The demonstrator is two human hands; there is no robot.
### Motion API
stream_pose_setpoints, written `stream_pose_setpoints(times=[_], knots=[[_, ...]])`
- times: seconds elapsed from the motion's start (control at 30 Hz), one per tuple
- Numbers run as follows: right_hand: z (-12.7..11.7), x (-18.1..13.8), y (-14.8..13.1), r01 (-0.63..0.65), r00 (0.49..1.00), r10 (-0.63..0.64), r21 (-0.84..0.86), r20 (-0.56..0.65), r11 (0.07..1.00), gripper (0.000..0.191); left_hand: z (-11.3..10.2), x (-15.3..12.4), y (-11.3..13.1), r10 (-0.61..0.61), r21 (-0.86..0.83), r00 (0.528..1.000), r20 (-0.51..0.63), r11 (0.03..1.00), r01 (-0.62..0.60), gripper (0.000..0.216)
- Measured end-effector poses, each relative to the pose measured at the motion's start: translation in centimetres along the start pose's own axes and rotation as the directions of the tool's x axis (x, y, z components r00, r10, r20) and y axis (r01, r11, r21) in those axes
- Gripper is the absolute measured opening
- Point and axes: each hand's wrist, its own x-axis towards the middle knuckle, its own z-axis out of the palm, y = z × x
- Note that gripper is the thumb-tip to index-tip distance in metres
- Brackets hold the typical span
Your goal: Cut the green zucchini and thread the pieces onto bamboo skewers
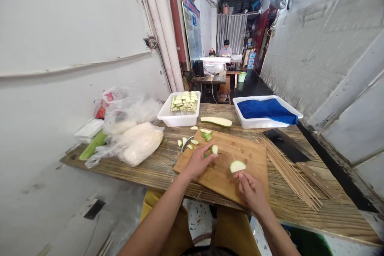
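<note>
My left hand rests on the wooden cutting board, its fingers pinched on a small green-skinned zucchini slice. My right hand hovers at the board's near edge with fingers closed, and a pale zucchini slice sits at its fingertips; whether it is held on a skewer I cannot tell. More cut slices lie at the board's far corner. A halved zucchini lies beyond the board.
A white tub holds skewered zucchini. Another white tub holds a blue cloth. Bamboo skewers and a cleaver lie to the right. Plastic bags sit at the left. A person sits far down the corridor.
</note>
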Motion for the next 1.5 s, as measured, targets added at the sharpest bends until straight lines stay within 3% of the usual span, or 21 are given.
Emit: stream_pose_setpoints(times=[0.07, 0.13, 0.2, 0.33, 0.5, 1.5], knots=[[0.4, -1.0, -0.9, -0.015, 0.994, 0.012, 0.027, 0.111, 1.0, 0.034, -1.1, -0.1, 0.7, -0.05, -0.434, 0.998, 0.038, 0.899, 0.062, 0.046], [0.9, -1.8, -2.0, -0.012, 0.983, 0.009, 0.016, 0.185, 1.0, 0.034, -1.8, -0.2, 1.1, -0.113, -0.701, 0.992, 0.061, 0.703, 0.123, 0.04], [1.6, -2.3, -2.9, 0.007, 0.974, -0.003, -0.017, 0.225, 1.0, 0.034, -2.1, -0.2, 1.2, -0.204, -0.809, 0.977, 0.054, 0.565, 0.162, 0.03], [2.5, -2.2, -3.6, 0.028, 0.966, -0.008, -0.071, 0.26, 0.997, 0.034, -2.2, -0.1, 0.8, -0.394, -0.854, 0.918, 0.048, 0.46, 0.242, 0.016], [2.7, -2.1, -3.4, 0.025, 0.964, 0.003, -0.102, 0.265, 0.994, 0.033, -2.3, 0.0, 0.7, -0.492, -0.867, 0.87, 0.038, 0.417, 0.273, 0.015], [2.8, -2.4, -3.4, 0.007, 0.963, 0.022, -0.104, 0.269, 0.995, 0.036, -2.1, -0.4, 1.2, -0.474, -0.843, 0.879, 0.051, 0.451, 0.293, 0.014]])
